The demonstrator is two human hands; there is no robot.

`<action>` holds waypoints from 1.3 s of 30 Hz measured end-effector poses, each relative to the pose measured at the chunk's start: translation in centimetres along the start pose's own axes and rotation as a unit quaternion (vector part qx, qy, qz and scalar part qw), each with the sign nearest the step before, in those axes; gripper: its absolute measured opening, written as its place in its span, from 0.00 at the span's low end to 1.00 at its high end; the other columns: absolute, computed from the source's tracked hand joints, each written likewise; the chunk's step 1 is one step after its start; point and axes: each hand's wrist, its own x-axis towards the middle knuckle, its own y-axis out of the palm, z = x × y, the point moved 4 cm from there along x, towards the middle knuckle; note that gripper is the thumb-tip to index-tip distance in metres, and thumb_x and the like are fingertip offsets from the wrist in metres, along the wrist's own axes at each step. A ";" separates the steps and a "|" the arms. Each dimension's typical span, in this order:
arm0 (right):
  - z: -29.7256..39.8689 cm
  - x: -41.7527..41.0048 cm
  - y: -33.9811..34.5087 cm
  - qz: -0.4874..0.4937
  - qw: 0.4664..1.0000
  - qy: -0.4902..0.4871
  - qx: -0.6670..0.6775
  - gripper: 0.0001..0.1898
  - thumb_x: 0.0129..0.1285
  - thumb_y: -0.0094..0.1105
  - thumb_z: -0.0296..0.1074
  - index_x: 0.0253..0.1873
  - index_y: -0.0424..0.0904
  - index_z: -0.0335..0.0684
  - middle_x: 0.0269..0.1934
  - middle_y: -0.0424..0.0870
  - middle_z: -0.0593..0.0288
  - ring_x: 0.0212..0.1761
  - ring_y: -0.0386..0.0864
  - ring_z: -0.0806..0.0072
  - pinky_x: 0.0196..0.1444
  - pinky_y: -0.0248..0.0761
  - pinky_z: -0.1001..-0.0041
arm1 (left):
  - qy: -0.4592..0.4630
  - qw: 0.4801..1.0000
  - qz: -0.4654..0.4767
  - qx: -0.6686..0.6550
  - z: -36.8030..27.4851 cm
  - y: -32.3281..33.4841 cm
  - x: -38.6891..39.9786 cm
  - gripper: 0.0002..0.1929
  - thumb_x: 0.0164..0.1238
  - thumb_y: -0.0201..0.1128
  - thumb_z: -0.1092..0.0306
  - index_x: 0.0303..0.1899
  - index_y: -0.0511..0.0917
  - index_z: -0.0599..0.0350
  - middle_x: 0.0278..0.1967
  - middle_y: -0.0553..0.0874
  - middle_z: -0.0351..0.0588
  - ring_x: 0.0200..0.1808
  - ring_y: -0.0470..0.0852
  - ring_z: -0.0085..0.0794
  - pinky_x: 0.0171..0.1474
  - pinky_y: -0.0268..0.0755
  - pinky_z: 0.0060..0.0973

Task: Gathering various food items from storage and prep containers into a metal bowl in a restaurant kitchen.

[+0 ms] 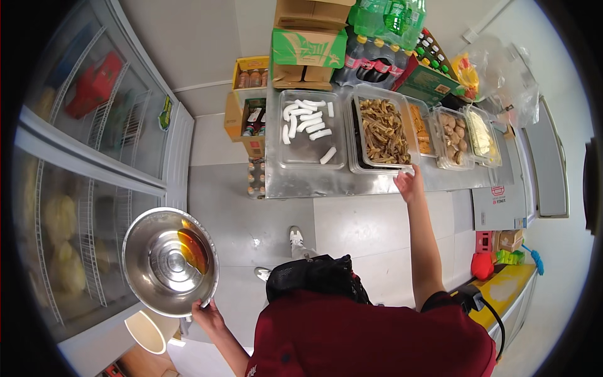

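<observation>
My left hand [209,315] grips the rim of a wide stainless steel bowl [146,264], held tilted near the glass-door fridge. An amber-brown liquid [193,249] pools on one side inside it. At the steel table's front edge, my right hand [410,184] has its fingers at the near right corner of a clear plastic tub [413,136], thumb against the side. Dark brown dried strips [384,129], possibly mushroom or bean product, fill this tub, which sits over other clear tubs. To its left, a shallow clear tray [311,158] holds several white cylindrical pieces [308,122].
The steel table [301,184] also carries tubs of orange-brown pieces [421,132], brown mushrooms [453,134] and pale yellow food [480,132]. Cartons [308,47] and bottle packs [372,59] stand behind. A glass-door fridge [176,146] is left; a cream bin [150,332] stands below the bowl.
</observation>
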 end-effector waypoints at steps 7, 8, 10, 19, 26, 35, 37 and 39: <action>-10.8 -4.7 3.4 0.212 0.948 0.081 -0.222 0.16 0.56 0.46 0.45 0.39 0.64 0.37 0.29 0.71 0.58 0.30 0.74 0.68 0.36 0.73 0.67 | 0.023 1.000 -0.011 -0.002 0.2 -1.2 -0.3 0.15 0.48 0.45 0.77 0.40 0.65 0.71 0.41 0.73 0.54 0.38 0.76 0.35 0.35 0.77 0.25; -12.3 -5.1 5.2 0.243 0.945 0.118 -0.186 0.15 0.56 0.47 0.44 0.39 0.65 0.37 0.30 0.72 0.57 0.33 0.74 0.67 0.37 0.72 0.66 | 0.017 1.000 -0.012 -0.006 0.2 -0.9 -0.7 0.15 0.48 0.45 0.77 0.41 0.65 0.71 0.41 0.74 0.54 0.38 0.76 0.35 0.35 0.77 0.25; -15.0 -3.4 9.3 0.269 0.943 0.169 -0.099 0.15 0.55 0.50 0.42 0.39 0.64 0.36 0.32 0.72 0.54 0.37 0.73 0.64 0.40 0.71 0.65 | 0.014 1.000 -0.011 -0.009 0.2 -0.5 -0.9 0.15 0.48 0.45 0.77 0.41 0.65 0.71 0.40 0.74 0.54 0.38 0.76 0.35 0.35 0.77 0.24; -16.5 -2.3 14.7 0.104 0.979 0.120 -0.128 0.13 0.51 0.54 0.37 0.34 0.66 0.32 0.25 0.74 0.53 0.25 0.75 0.64 0.28 0.70 0.71 | 0.021 0.999 -0.023 -0.030 0.5 -1.8 -2.4 0.11 0.48 0.44 0.78 0.35 0.68 0.69 0.35 0.76 0.50 0.35 0.77 0.35 0.36 0.77 0.24; -17.1 -1.8 10.2 0.198 0.936 0.217 -0.192 0.11 0.50 0.55 0.37 0.31 0.69 0.35 0.20 0.74 0.58 0.22 0.77 0.69 0.15 0.58 0.81 | 0.016 0.999 -0.049 -0.007 0.8 -2.9 -2.2 0.14 0.48 0.44 0.78 0.39 0.65 0.73 0.39 0.73 0.54 0.38 0.76 0.36 0.38 0.76 0.27; -16.5 -4.5 9.7 0.104 0.981 0.111 -0.123 0.10 0.49 0.57 0.36 0.25 0.69 0.36 0.15 0.71 0.62 0.17 0.74 0.71 0.16 0.63 0.81 | 0.010 1.000 -0.015 0.000 -0.1 -2.1 -1.6 0.16 0.47 0.44 0.78 0.42 0.64 0.74 0.41 0.72 0.55 0.40 0.75 0.37 0.40 0.75 0.28; -16.1 -4.2 10.1 0.097 0.983 0.130 -0.084 0.09 0.48 0.56 0.34 0.26 0.68 0.35 0.15 0.69 0.63 0.18 0.72 0.72 0.21 0.67 0.79 | 0.012 1.000 -0.015 0.002 -0.4 -1.9 -1.5 0.16 0.48 0.44 0.78 0.41 0.64 0.74 0.41 0.72 0.55 0.41 0.75 0.37 0.41 0.75 0.28; -15.6 -5.1 10.8 0.089 0.983 0.152 -0.048 0.08 0.47 0.56 0.32 0.27 0.68 0.35 0.15 0.66 0.64 0.18 0.71 0.72 0.25 0.71 0.76 | -0.005 1.000 -0.006 0.006 -0.6 -2.2 -1.3 0.16 0.48 0.44 0.78 0.42 0.64 0.73 0.41 0.72 0.55 0.41 0.74 0.37 0.42 0.75 0.29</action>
